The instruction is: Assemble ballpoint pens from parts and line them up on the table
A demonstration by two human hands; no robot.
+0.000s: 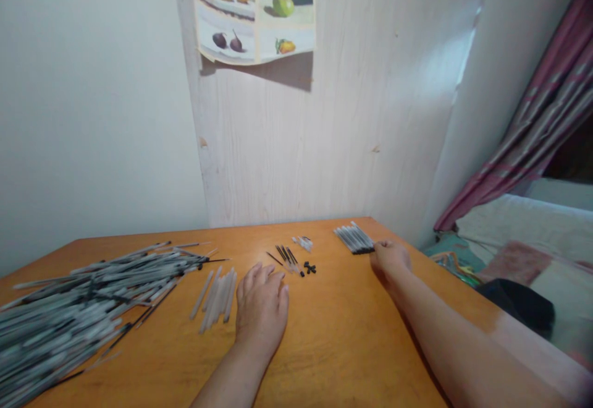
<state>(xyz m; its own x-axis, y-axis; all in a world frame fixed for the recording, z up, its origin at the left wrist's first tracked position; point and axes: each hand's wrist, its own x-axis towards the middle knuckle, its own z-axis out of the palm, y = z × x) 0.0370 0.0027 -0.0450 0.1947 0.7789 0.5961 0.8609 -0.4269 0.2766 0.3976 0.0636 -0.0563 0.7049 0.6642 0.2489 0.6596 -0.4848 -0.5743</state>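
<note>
My left hand (263, 303) rests low over the table's middle, palm down, fingers stretched out with nothing in them. Left of it lie several clear pen barrels (217, 297). Just beyond its fingertips are several dark thin refills (286, 255) and a small cluster of black caps (309, 267). Small whitish pieces (303, 243) sit a little farther back. On the right, my right hand (391, 257) has its fingers pressed together at the black end of a neat row of pens (354, 238). Whatever is between those fingers is hidden.
A big loose heap of pen parts (92, 303) covers the left of the wooden table (333, 346). Behind the table stands a pale wall with a fruit picture (254, 15). A bed (532, 259), a dark object (514, 303) and a pink curtain (519, 111) are at the right.
</note>
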